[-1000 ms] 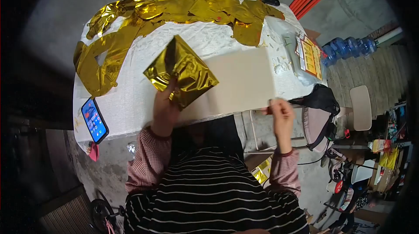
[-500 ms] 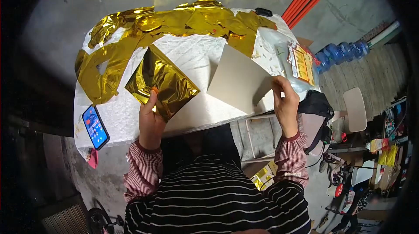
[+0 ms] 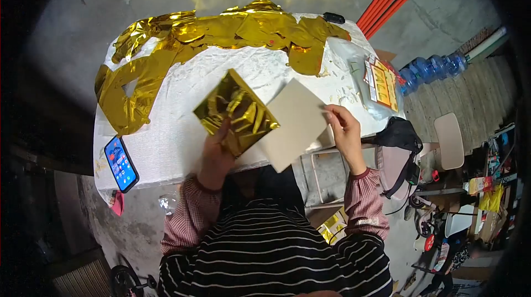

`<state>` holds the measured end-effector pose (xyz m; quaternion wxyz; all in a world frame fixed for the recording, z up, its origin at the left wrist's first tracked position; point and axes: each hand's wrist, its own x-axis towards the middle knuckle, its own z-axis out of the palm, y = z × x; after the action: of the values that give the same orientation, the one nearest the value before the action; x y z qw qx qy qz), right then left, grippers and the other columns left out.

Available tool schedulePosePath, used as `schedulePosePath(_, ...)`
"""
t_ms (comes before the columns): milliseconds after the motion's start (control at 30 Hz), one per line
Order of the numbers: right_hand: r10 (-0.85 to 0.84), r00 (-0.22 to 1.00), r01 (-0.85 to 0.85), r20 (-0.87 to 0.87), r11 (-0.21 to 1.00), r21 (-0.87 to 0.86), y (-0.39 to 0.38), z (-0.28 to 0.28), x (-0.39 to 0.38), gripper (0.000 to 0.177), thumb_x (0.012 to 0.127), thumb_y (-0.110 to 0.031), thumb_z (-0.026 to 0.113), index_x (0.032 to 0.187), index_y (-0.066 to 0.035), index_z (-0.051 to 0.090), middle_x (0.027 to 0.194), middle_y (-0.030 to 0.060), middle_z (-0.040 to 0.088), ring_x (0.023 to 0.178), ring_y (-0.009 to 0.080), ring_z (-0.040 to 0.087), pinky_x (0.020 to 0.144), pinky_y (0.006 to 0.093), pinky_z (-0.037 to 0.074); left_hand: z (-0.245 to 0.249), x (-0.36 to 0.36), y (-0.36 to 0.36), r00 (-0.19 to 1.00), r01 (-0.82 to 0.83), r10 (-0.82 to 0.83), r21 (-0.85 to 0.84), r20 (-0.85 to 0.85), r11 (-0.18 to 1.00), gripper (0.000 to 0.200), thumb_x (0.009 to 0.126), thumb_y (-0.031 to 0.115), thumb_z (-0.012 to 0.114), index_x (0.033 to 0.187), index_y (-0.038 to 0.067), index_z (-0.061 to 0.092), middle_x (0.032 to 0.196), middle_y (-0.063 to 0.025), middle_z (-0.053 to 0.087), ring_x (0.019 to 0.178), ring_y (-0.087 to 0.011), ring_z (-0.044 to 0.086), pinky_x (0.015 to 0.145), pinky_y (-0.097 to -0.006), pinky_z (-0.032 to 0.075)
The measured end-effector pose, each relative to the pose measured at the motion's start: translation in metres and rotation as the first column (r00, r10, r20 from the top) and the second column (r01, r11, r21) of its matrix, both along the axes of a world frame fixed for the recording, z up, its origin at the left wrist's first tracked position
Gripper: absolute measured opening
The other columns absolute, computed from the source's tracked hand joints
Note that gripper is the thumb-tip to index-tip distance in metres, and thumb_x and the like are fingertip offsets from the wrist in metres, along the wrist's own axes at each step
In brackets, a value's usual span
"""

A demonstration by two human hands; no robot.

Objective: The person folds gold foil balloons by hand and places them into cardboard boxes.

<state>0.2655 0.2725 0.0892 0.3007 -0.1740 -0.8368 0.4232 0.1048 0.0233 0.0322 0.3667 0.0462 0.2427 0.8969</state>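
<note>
My left hand (image 3: pixel 217 156) grips a shiny, crinkled gold foil packet (image 3: pixel 239 103) near its lower edge, thumb on top. Pinched between the fingers of my right hand (image 3: pixel 347 131) is the right corner of a flat beige card sheet (image 3: pixel 298 122). Both pieces are turned cornerwise over the front part of the table. In this view the packet's right corner overlaps the left side of the card. Fingers of my left hand under the packet are hidden.
Flat gold foil pieces (image 3: pixel 260 28) line the table's back and left side. A lit phone (image 3: pixel 121 164) lies at the front left of the white-covered table (image 3: pixel 166 131). Printed cards (image 3: pixel 380 86) in clear plastic sit at the right; a black bag (image 3: pixel 399 133) is beside them.
The foil packet has moved right in my left hand. My right hand has brought the card left and toward me, so the two pieces now meet in view.
</note>
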Motion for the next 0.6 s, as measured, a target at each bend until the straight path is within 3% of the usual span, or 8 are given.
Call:
schedulePosePath(100, -0.047, 0.998, 0.036, -0.03, 0.953, -0.302, 0.004, -0.03, -0.002, 0.017, 0.091, -0.004, 0.059, 0.106, 0.001, 0.064, 0.087, 0.0028, 0.066, 0.074, 0.0079, 0.059, 0.063, 0.0201, 0.046, -0.026, 0.017, 0.023, 0.979, 0.133, -0.14, 0.051, 0.152, 0.99, 0.033, 0.099, 0.017, 0.048, 0.126, -0.001, 0.049, 0.121, -0.0132, 0.059, 0.11, -0.0254, 0.059, 0.096, -0.0386, 0.049)
schedulePosePath(133, -0.045, 0.999, 0.034, -0.019, 0.914, -0.404, 0.003, -0.034, -0.002, 0.016, 0.091, -0.003, 0.059, 0.106, 0.001, 0.064, 0.086, 0.0018, 0.066, 0.072, 0.0073, 0.059, 0.063, 0.0192, 0.046, -0.027, 0.02, 0.032, 0.879, -0.058, -0.145, -0.404, -0.454, 0.913, 0.033, 0.1, 0.017, 0.046, 0.127, -0.002, 0.047, 0.122, -0.0145, 0.058, 0.112, -0.0251, 0.058, 0.098, -0.0384, 0.049)
schedulePosePath(200, -0.052, 0.998, 0.031, -0.029, 0.865, -0.501, 0.001, -0.041, -0.003, 0.018, 0.093, -0.008, 0.058, 0.108, 0.0, 0.064, 0.085, 0.0024, 0.066, 0.07, 0.0084, 0.061, 0.064, 0.0205, 0.049, -0.03, 0.03, 0.032, 0.966, 0.18, -0.182, -0.027, -0.182, 0.983, 0.035, 0.1, 0.017, 0.046, 0.128, -0.002, 0.045, 0.123, -0.0154, 0.057, 0.113, -0.0252, 0.058, 0.099, -0.0381, 0.049)
schedulePosePath(233, -0.041, 0.999, 0.015, -0.025, 0.766, -0.643, 0.0, -0.04, -0.003, 0.02, 0.095, -0.014, 0.056, 0.108, 0.0, 0.063, 0.086, 0.0039, 0.067, 0.071, 0.0115, 0.063, 0.065, 0.0238, 0.052, -0.031, 0.029, 0.034, 0.966, 0.185, -0.187, -0.03, -0.181, 0.982, 0.035, 0.1, 0.017, 0.046, 0.128, -0.002, 0.045, 0.123, -0.0154, 0.057, 0.113, -0.0252, 0.058, 0.099, -0.0381, 0.049)
schedulePosePath(300, -0.019, 0.999, -0.013, -0.026, 0.497, -0.867, -0.001, -0.041, -0.001, 0.03, 0.098, -0.026, 0.051, 0.109, 0.0, 0.061, 0.087, 0.0069, 0.068, 0.075, 0.0177, 0.069, 0.066, 0.0305, 0.059, -0.034, 0.026, 0.037, 0.951, 0.217, -0.222, 0.048, 0.215, 0.975, 0.035, 0.1, 0.017, 0.046, 0.129, -0.002, 0.044, 0.125, -0.0154, 0.055, 0.114, -0.0259, 0.057, 0.099, -0.0399, 0.048)
schedulePosePath(333, -0.022, 0.999, -0.012, -0.027, 0.494, -0.869, 0.004, -0.041, 0.0, 0.03, 0.098, -0.026, 0.051, 0.109, 0.0, 0.061, 0.087, 0.0069, 0.068, 0.075, 0.0177, 0.069, 0.066, 0.0305, 0.059, -0.032, 0.026, 0.036, 0.951, 0.22, -0.224, 0.044, 0.215, 0.975, 0.035, 0.1, 0.017, 0.046, 0.129, -0.002, 0.044, 0.125, -0.0154, 0.055, 0.114, -0.0259, 0.057, 0.099, -0.0399, 0.048)
schedulePosePath(433, 0.213, 0.97, -0.152, -0.118, 0.151, -0.977, 0.019, -0.039, 0.0, 0.039, 0.099, -0.033, 0.048, 0.111, 0.002, 0.057, 0.096, 0.0149, 0.068, 0.08, 0.0257, 0.07, 0.067, 0.0344, 0.06, -0.028, 0.025, 0.035, 0.949, 0.245, -0.251, 0.054, 0.191, 0.968, 0.034, 0.099, 0.016, 0.048, 0.129, -0.001, 0.044, 0.126, -0.0147, 0.055, 0.114, -0.0274, 0.057, 0.098, -0.0421, 0.049)
schedulePosePath(600, 0.379, 0.923, -0.132, -0.066, 0.15, -0.98, 0.03, -0.035, -0.009, 0.039, 0.099, -0.032, 0.048, 0.113, 0.004, 0.056, 0.095, 0.0168, 0.069, 0.082, 0.0285, 0.07, 0.065, 0.0375, 0.062, -0.032, 0.027, 0.036, 0.969, 0.19, -0.184, -0.026, 0.165, 0.981, 0.035, 0.1, 0.019, 0.045, 0.13, 0.0, 0.045, 0.126, -0.0149, 0.057, 0.113, -0.028, 0.058, 0.097, -0.0442, 0.05)
